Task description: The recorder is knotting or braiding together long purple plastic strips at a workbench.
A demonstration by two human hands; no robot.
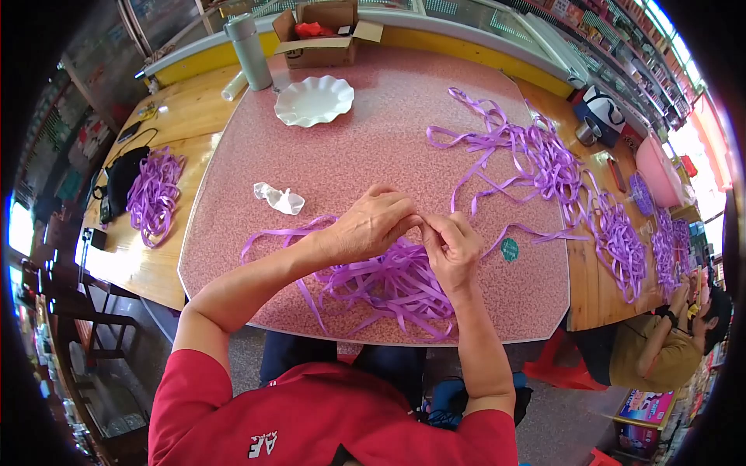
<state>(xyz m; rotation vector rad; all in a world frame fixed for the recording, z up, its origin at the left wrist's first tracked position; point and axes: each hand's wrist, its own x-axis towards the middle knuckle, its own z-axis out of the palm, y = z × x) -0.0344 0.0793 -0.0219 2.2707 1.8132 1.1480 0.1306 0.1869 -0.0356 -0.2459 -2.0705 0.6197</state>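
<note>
My left hand (378,221) and my right hand (453,247) meet fingertip to fingertip above the near middle of the pink speckled table. Both are closed in a pinch on purple ribbon; the small bit between the fingertips is mostly hidden. Below them lies a loose heap of purple ribbon (388,289), with loops spreading left and toward the near edge. Strands run from beside my right hand to a larger purple ribbon tangle (536,159) at the right. A crumpled clear plastic piece (280,199) lies to the left of my hands.
A white scalloped plate (314,101), a pale green bottle (249,53) and an open cardboard box (322,35) stand at the far side. Another ribbon bundle (155,196) lies on the left wooden table. At the right, a co-worker (657,349) sits by more ribbon (620,247).
</note>
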